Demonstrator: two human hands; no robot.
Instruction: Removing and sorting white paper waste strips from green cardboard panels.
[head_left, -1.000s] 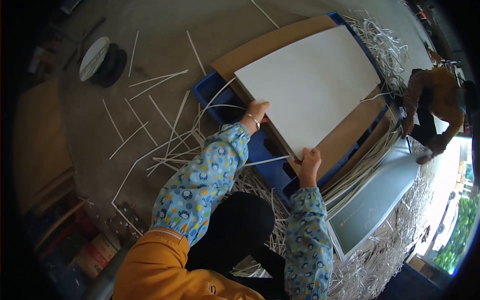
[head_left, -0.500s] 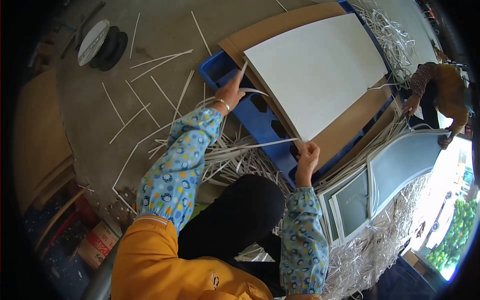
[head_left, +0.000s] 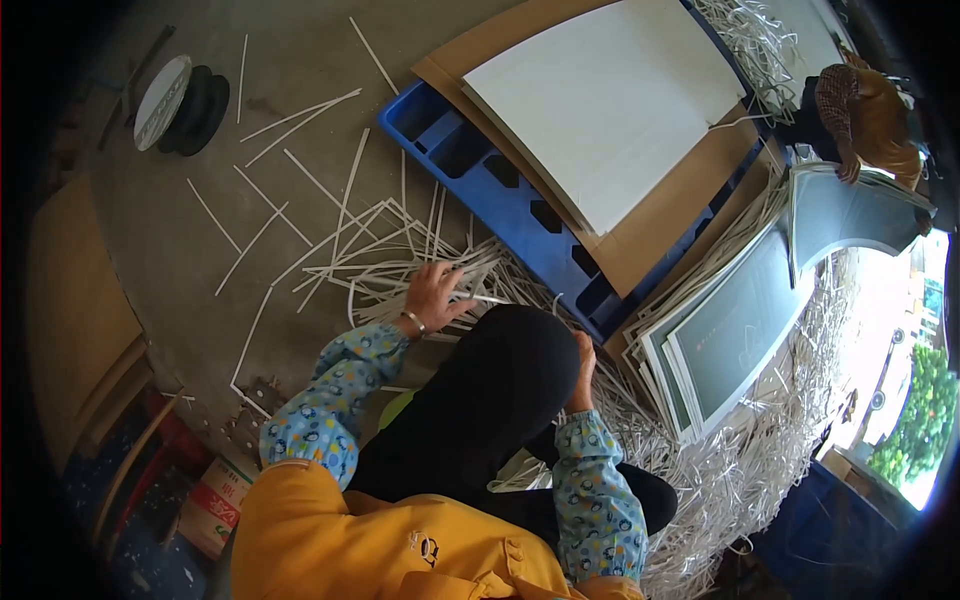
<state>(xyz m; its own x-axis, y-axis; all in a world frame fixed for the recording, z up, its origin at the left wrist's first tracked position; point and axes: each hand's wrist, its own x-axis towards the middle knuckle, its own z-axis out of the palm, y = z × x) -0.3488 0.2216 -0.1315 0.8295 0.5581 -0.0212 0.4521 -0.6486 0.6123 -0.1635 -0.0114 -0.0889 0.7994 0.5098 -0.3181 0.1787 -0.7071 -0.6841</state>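
Here, narrow, flat white strips (head_left: 484, 272) lie tangled beneath the left hand (head_left: 432, 297), fingers spread; the right hand (head_left: 583, 372), beside the black-clad knee (head_left: 525, 350), has an unclear grip.

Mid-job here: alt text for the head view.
The person's left hand is over loose white strips on the floor; the right hand is beside the bent knee, partly hidden. Ahead, a white board lies on brown cardboard on a blue pallet; at right, another person holds a curved grey panel.

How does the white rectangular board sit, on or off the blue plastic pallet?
On: the white rectangular board lies over flat brown cardboard atop the blue plastic pallet.
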